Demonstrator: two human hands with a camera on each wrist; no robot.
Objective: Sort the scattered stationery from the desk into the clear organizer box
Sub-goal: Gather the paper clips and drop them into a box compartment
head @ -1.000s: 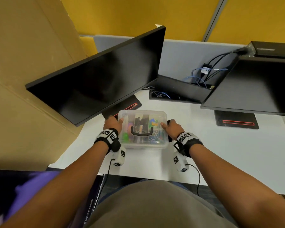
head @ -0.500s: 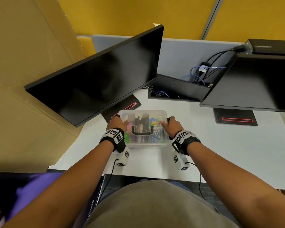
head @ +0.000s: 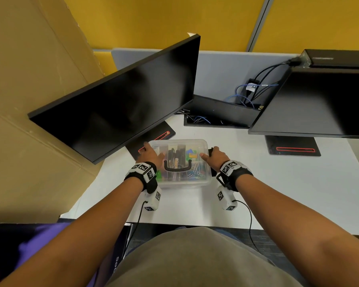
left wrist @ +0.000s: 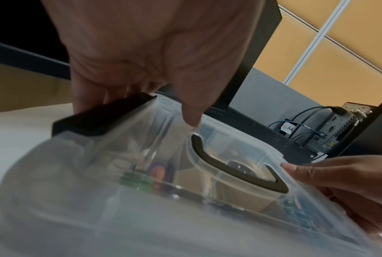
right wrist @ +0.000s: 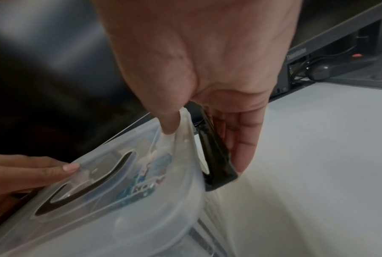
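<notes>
We have the clear organizer box [head: 182,162] between our hands on the desk [head: 278,183], long axis left to right. Our left hand [head: 150,155] grips its left latch [left wrist: 102,118]; our right hand [head: 216,155] pinches the right latch [right wrist: 216,156], thumbs on the lid [right wrist: 111,182]. Beyond stands a monitor [head: 120,96].

The one brand that can be read is "ThinkVision", printed vertically in pale letters on the dark monitor stand [right wrist: 296,54] in the right wrist view. A small white tag [left wrist: 289,129] on the blue cable carries a handwritten mark too unclear to read. Both wristbands [head: 231,167] bear black-and-white square code markers, no words.
</notes>
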